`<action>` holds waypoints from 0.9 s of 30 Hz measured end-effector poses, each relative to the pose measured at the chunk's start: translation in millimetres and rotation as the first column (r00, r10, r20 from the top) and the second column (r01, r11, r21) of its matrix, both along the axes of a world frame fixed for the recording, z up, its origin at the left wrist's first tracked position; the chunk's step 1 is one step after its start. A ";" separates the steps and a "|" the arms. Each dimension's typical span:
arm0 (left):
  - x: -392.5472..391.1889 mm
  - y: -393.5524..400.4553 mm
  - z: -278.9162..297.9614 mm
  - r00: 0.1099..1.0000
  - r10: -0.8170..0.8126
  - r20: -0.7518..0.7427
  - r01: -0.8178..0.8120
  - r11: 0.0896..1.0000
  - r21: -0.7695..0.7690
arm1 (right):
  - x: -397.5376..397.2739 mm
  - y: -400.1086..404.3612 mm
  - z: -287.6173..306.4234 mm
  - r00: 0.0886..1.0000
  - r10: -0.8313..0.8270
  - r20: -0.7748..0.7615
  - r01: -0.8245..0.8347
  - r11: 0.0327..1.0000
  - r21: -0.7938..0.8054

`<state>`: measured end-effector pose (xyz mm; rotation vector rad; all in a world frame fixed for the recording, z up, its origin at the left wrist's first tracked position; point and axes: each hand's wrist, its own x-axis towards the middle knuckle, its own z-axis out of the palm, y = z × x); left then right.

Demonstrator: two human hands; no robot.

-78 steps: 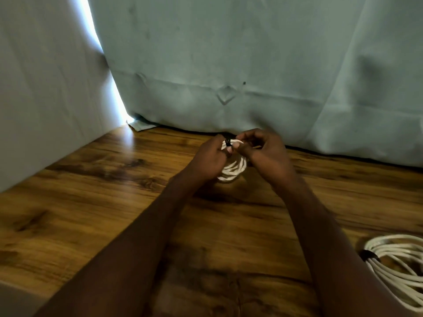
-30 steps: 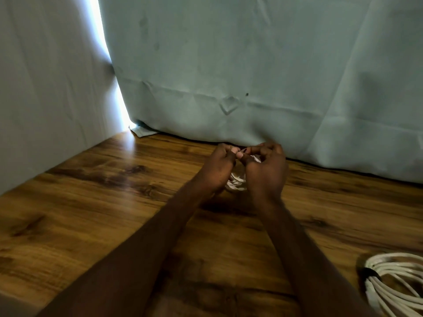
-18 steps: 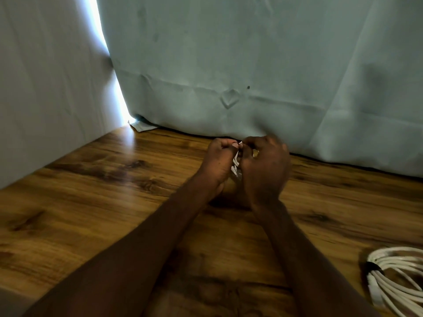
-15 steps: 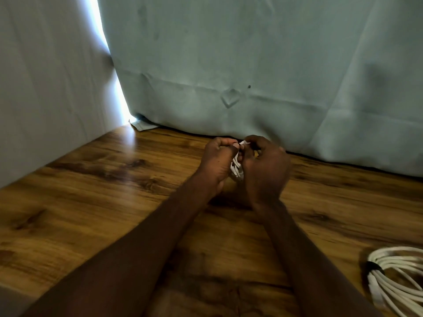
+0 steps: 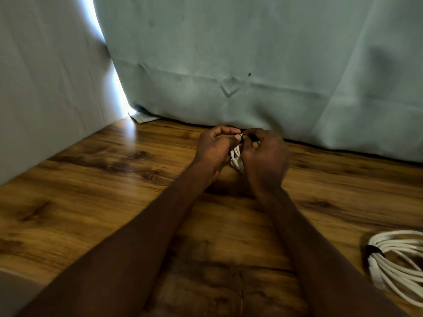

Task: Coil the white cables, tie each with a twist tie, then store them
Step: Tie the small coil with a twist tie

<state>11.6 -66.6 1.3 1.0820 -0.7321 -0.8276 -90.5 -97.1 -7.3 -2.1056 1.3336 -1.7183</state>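
A small coil of white cable is held upright between both hands above the wooden table, mostly hidden by them. My left hand grips the coil's left side, thumb and fingers curled. My right hand holds the right side and pinches something small at the coil's top; the twist tie there is too hidden to make out. A second, larger white cable coil, bound by a dark tie, lies on the table at the right edge.
A pale blue-green curtain hangs along the table's far edge. A light wall panel closes off the left side, with a bright gap between them. A scrap of paper lies at the far left corner.
Both hands have closed in around the small coil, turning it from flat-facing to edge-on. The black tie seen at its top earlier is now hidden between the fingertips.
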 end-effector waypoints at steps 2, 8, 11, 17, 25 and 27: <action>2.4 0.0 0.1 1.000 0.007 -0.006 -0.007 1.000 0.013 | 2.8 2.4 -0.7 0.999 0.025 0.024 -0.025 0.999 0.026; 2.9 -0.4 -0.6 0.999 -0.018 -0.030 0.019 0.999 0.031 | 6.1 6.5 1.4 0.963 0.047 0.266 -0.081 0.989 0.120; 0.6 -0.8 -1.4 1.000 -0.004 0.008 0.004 1.000 0.016 | 4.7 8.5 2.6 0.962 0.037 0.271 -0.068 0.992 0.106; -3.5 2.3 -2.1 0.966 0.060 0.253 -0.044 0.997 -0.069 | -0.6 5.2 -0.2 0.989 -0.056 0.138 0.038 0.991 0.128; 0.7 4.4 1.5 0.972 0.056 0.230 -0.041 0.997 -0.069 | -1.5 6.0 -0.9 0.998 -0.042 -0.051 0.039 0.998 -0.054; 0.4 5.7 2.5 0.977 0.047 0.206 -0.035 0.998 -0.059 | -1.0 5.1 -1.3 0.997 -0.026 -0.078 0.019 0.996 -0.092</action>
